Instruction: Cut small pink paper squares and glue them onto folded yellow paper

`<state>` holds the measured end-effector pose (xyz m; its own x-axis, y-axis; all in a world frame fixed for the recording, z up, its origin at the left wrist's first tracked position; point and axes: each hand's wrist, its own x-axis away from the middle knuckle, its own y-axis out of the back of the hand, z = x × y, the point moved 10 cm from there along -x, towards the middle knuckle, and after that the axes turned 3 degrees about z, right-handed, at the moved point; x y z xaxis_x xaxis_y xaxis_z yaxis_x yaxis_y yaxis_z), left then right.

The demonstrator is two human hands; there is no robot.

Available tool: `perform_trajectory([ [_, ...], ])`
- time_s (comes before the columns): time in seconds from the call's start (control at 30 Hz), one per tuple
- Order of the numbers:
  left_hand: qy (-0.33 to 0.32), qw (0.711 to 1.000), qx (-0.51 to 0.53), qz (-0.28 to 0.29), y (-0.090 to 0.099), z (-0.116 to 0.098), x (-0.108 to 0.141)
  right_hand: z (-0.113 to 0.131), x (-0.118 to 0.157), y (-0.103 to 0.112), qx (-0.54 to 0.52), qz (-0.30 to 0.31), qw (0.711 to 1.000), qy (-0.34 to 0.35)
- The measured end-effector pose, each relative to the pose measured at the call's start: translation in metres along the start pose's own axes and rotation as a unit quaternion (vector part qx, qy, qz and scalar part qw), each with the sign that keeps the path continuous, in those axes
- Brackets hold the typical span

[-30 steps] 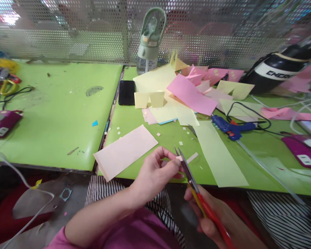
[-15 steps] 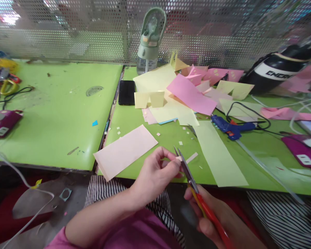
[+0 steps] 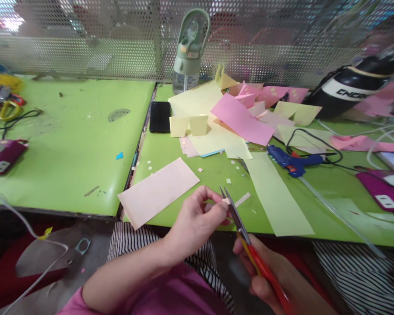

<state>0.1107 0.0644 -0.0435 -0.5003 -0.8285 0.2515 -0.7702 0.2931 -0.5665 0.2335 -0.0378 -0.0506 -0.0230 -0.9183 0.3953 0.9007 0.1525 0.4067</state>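
Observation:
Between the thumb and fingers of my left hand [image 3: 200,218] is a small piece of pale pink paper [image 3: 226,201], pinched near the table's front edge. My right hand [image 3: 262,271] grips red-and-yellow scissors [image 3: 248,245], their blades slightly parted at the tips and right beside that piece. A narrow paper strip [image 3: 243,200] lies just beyond the blades. To the left of my left hand, a pale pink paper rectangle [image 3: 160,192] rests slantwise on the green table. Tiny paper squares [image 3: 228,180] are scattered behind my hands.
A pale green paper strip [image 3: 279,197] and a blue glue gun [image 3: 292,162] lie to the right. Farther back are piled pink and yellow papers [image 3: 243,118], a black phone [image 3: 160,117], a green-topped bottle [image 3: 188,57] and a black bottle [image 3: 351,89]. A perforated metal screen [image 3: 118,43] closes the back.

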Motion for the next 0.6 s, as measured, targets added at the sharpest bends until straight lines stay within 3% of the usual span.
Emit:
perform_trajectory([
  [0.17, 0.004, 1.000, 0.000, -0.002, 0.000, 0.001, -0.001, -0.011, 0.006, 0.007, -0.013, -0.029, 0.999, -0.014],
  [0.47, 0.033, 0.997, 0.058, 0.026, 0.003, 0.006, 0.001, 0.006, 0.000, -0.001, 0.007, -0.006, 1.000, -0.013],
  [0.6, 0.020, 1.000, 0.011, 0.001, 0.007, 0.003, 0.001, 0.002, -0.001, -0.002, -0.004, -0.004, 1.000, -0.012],
])
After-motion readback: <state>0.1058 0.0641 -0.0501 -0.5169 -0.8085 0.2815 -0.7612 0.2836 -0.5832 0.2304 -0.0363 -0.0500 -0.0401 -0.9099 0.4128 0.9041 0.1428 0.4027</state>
